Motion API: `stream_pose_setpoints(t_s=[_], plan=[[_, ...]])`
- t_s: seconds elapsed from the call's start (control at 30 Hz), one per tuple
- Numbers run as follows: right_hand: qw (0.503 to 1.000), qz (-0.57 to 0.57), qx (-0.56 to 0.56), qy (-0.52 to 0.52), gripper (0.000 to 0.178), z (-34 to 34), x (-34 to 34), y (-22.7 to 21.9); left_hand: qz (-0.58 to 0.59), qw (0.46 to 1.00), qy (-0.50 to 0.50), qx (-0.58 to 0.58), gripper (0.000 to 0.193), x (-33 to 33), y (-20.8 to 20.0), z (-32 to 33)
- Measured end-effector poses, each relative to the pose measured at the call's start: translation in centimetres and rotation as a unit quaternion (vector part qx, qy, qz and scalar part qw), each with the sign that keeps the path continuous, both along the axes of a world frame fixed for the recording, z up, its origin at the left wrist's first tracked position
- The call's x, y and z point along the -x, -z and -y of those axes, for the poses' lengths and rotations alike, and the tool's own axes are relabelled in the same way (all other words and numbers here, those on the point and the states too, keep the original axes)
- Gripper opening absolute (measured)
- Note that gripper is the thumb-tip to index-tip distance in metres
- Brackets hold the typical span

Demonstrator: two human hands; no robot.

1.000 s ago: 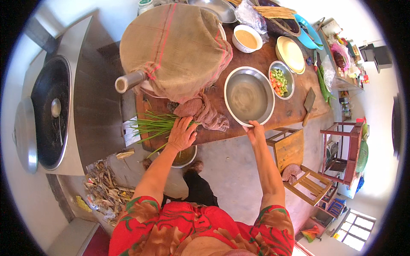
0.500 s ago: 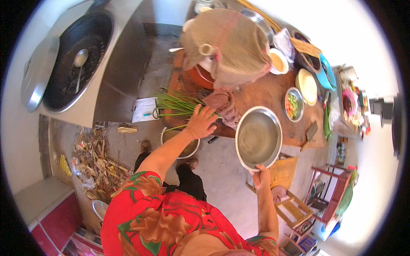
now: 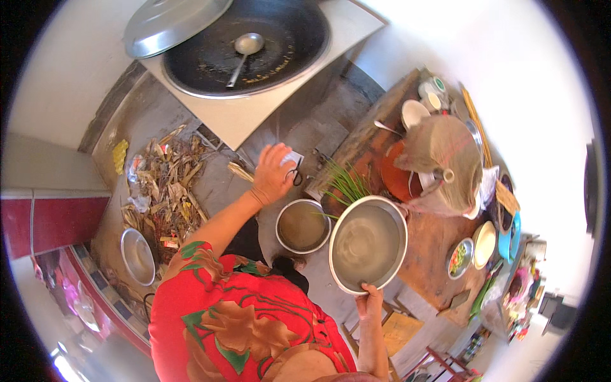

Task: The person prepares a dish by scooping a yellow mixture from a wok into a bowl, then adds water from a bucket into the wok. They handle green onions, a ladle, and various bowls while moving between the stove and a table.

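My right hand [image 3: 369,300] grips the near rim of a metal basin [image 3: 401,254], thumb over the edge. The basin is tilted, with cloudy-looking liquid in it. My left hand [image 3: 273,175] is empty, fingers extended, beside a white sheet of paper [image 3: 294,156] and a black loop-handled object [image 3: 298,174], perhaps scissors. Green stalks [image 3: 347,183] lie at the table edge, partly hidden behind the basin. Below and left of it, a second metal basin [image 3: 280,232] holds brownish liquid.
A wok [image 3: 286,63] with a ladle [image 3: 248,44] and a lid [image 3: 172,28] tops the stove. Dry husks [image 3: 175,172] and another basin [image 3: 138,256] are on the floor at left. The wooden table [image 3: 426,254] bears a cloth-covered pile [image 3: 445,146] and a bowl of chopped vegetables [image 3: 461,258].
My view has turned left toward the stove. My left hand has left the green stalks and moved toward the stove side. My right hand still holds the basin, now nearer the lower basin.
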State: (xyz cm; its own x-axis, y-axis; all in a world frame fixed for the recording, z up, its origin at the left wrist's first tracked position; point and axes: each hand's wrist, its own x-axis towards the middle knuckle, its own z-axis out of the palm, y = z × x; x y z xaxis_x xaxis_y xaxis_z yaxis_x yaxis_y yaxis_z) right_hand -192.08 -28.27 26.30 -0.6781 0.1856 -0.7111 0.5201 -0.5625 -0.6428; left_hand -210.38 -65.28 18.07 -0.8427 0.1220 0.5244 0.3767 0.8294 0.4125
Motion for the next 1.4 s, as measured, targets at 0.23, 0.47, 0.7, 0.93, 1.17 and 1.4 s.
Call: stream_pose_setpoints(t_s=[0.23, 0.47, 0.7, 0.93, 1.17, 1.4], plan=[[0.993, -0.059, -0.04, -0.091, 0.049, 10.3, 14.7, -2.0, 0.133, 0.985, -0.11, 0.029, 0.039, 4.8, 0.3, 10.6], [0.959, -0.118, -0.101, -0.236, 0.047, 25.0, 31.3, -7.2, 0.231, 0.953, -0.137, 0.138, 0.04, 5.4, 1.0, 10.8], [0.938, -0.104, -0.092, -0.316, 0.034, 33.6, 41.8, -5.7, 0.202, 0.967, -0.128, 0.084, 0.039, 5.5, 1.2, 11.1], [0.896, -0.128, -0.154, -0.396, 0.04, 35.3, 43.3, -7.6, 0.156, 0.978, -0.134, 0.04, 0.036, 5.5, 1.1, 11.6], [0.86, -0.097, -0.269, -0.423, 0.045, 33.5, 46.4, -8.4, 0.163, 0.977, -0.133, 0.031, 0.035, 5.5, 0.3, 11.5], [0.726, -0.245, -0.52, -0.378, 0.07, 35.9, 50.5, -8.2, 0.161, 0.977, -0.131, 0.039, 0.035, 5.9, 0.3, 11.7]])
